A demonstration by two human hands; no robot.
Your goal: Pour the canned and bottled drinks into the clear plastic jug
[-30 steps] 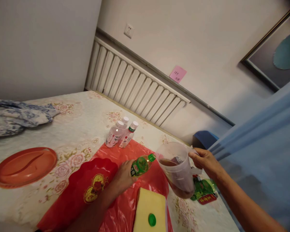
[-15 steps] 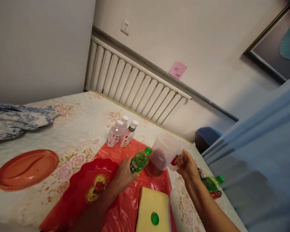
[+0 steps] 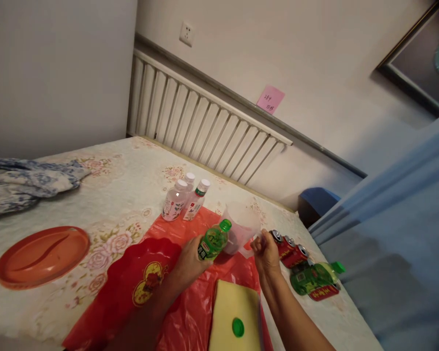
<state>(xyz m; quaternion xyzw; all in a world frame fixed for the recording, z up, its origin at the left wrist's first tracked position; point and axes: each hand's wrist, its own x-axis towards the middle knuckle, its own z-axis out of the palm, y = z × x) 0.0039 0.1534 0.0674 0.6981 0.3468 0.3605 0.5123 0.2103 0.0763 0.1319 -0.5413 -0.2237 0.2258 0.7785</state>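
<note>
My left hand [image 3: 193,259] is wrapped round a green plastic bottle [image 3: 214,242], which leans with its neck up and to the right. My right hand [image 3: 266,251] is curled at the handle of a clear plastic pitcher [image 3: 243,224]. Dark reddish liquid shows in the pitcher's lower part, and the pitcher looks tilted. The bottle's neck is in front of the pitcher's near side; whether the two touch I cannot tell. Below them, a green cap [image 3: 237,327] lies on a folded yellow cloth [image 3: 229,302].
Several clear bottles with white caps [image 3: 173,201] stand behind the red scalloped tray [image 3: 120,273] on red plastic sheeting. An orange lid [image 3: 44,256] lies left. Red cans [image 3: 296,256] and another green bottle [image 3: 310,279] are at right, by the blue curtain [image 3: 398,234].
My right hand has moved left and the pitcher has shifted left and tipped, uncovering the red cans. My left hand and the green bottle have barely moved.
</note>
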